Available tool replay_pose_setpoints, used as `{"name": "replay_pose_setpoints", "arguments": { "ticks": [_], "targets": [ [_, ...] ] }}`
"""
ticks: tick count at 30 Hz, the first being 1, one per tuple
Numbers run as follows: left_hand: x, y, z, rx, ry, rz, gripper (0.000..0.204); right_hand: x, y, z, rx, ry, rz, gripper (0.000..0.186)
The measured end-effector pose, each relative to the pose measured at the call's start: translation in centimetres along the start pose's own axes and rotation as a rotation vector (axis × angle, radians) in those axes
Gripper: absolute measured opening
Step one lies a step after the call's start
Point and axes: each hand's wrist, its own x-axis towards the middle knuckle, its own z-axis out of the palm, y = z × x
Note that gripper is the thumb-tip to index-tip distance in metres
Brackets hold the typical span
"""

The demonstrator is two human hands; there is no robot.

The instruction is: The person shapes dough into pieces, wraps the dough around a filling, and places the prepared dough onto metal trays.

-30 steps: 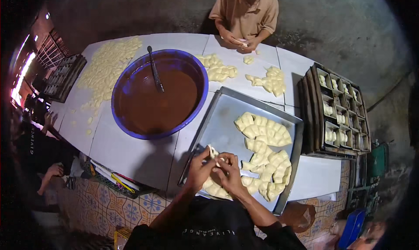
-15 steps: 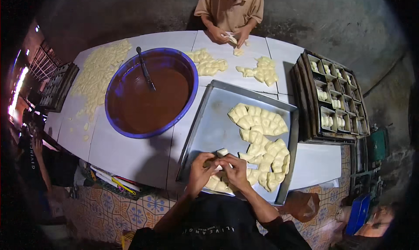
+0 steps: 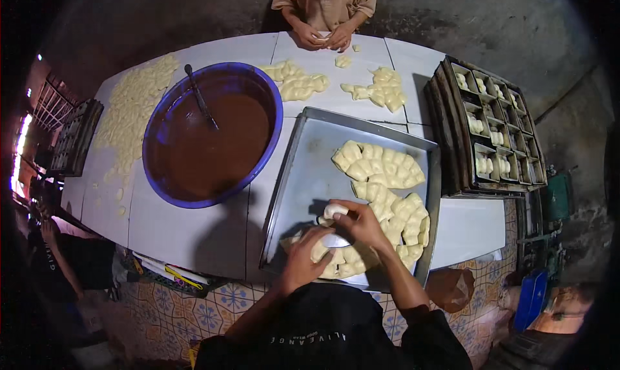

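Observation:
A small roll of pale dough (image 3: 334,211) is pinched in the fingers of my right hand (image 3: 363,226), just above the large metal tray (image 3: 310,169). My left hand (image 3: 302,261) is low over the tray's near left part, thumb and fingers apart, against some pale dough pieces (image 3: 349,261); its fingertips are partly hidden. More dough pieces (image 3: 381,164) lie joined in clumps along the tray's right half. A bluish-white patch shows on the tray between my hands.
Left of the tray stands a blue basin (image 3: 147,157) of brown paste with a dark-handled utensil (image 3: 200,98). Baking moulds (image 3: 491,134), some holding dough, are stacked at right. Across the table (image 3: 168,234), a person (image 3: 326,14) works dough. Many small dough pieces (image 3: 135,105) cover the far left.
My hands have moved apart: the right lifted slightly up and right with the dough roll, the left dropped toward the tray's dough pieces. The person opposite has brought their hands together.

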Motion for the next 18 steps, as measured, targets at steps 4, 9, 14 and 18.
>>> {"name": "replay_pose_setpoints", "arguments": {
  "ticks": [4, 9, 14, 18],
  "targets": [
    [2.4, -2.0, 1.4, 0.776, -0.213, 0.088, 0.065, 2.5, -2.2, -1.5, -0.248, 0.032, -0.243, 0.036],
    [4.2, -1.9, 0.7, 0.739, 0.018, 0.095, 0.059, 5.0, -1.4, -0.9, -0.280, -0.070, -0.394, 0.037],
    [-0.6, 0.1, -1.3, 0.256, 0.155, 0.036, 0.028, 7.7, 3.5, -0.2, -0.688, -0.312, -0.387, 0.046],
    [-3.2, -1.0, -1.9, 0.093, 0.423, 0.013, 0.016, 7.6, 5.8, -0.5, -0.664, -0.269, -0.359, 0.052]
  ]
}}
